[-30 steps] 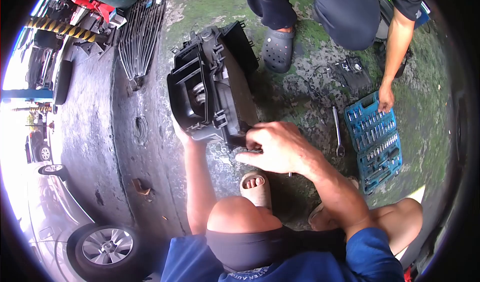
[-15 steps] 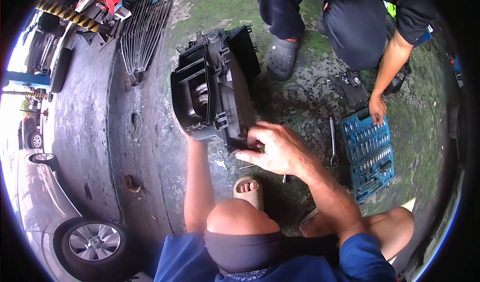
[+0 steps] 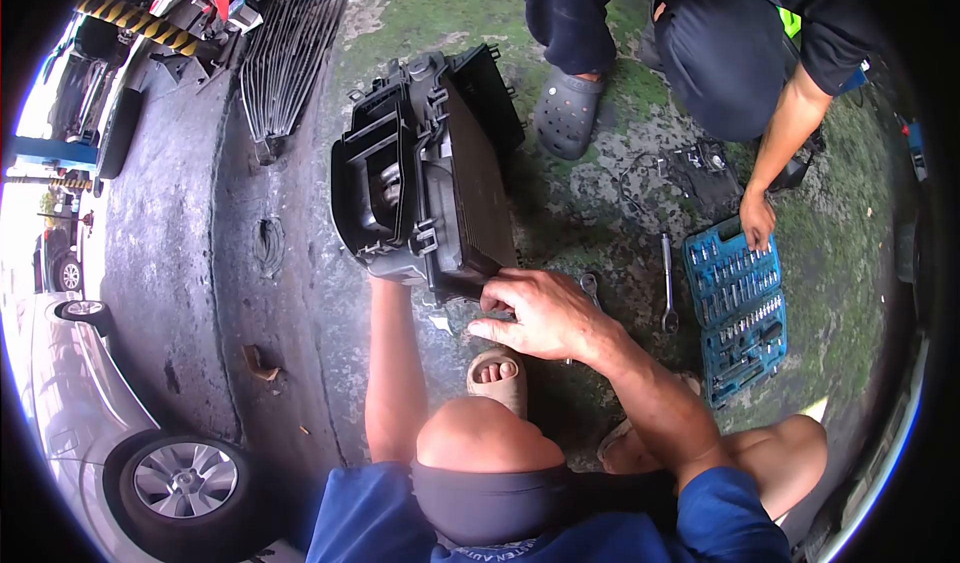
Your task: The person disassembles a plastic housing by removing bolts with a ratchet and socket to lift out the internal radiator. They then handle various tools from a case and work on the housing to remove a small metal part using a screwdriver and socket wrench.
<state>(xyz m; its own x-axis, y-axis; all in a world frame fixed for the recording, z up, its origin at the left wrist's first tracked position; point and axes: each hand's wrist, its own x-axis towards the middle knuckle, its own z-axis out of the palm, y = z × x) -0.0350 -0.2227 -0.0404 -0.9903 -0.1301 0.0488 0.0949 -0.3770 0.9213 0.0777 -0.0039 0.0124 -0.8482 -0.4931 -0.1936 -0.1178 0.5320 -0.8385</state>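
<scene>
A black plastic housing (image 3: 440,203) with open compartments, edge clips and a finely ribbed side is held tilted above the floor in front of me. My left hand (image 3: 388,288) supports it from underneath and behind; only the wrist area shows, and its fingers are hidden by the housing. At the housing's lower right corner, my right hand (image 3: 535,313) has its fingers curled against the edge, with the thumb set apart below. A ratchet wrench (image 3: 669,283) lies on the floor to the right, and another metal tool (image 3: 590,285) is partly covered by my right hand.
An open blue socket set (image 3: 735,308) lies at the right, with a co-worker's hand (image 3: 757,221) at its upper edge. The co-worker's clog (image 3: 568,113) stands beyond the housing. A car wheel (image 3: 187,476) is at lower left, and a floor grate (image 3: 285,73) at upper left.
The housing has tilted and shifted slightly left and down, showing more of its ribbed side. My right hand has moved slightly down with it, uncovering part of a metal tool behind.
</scene>
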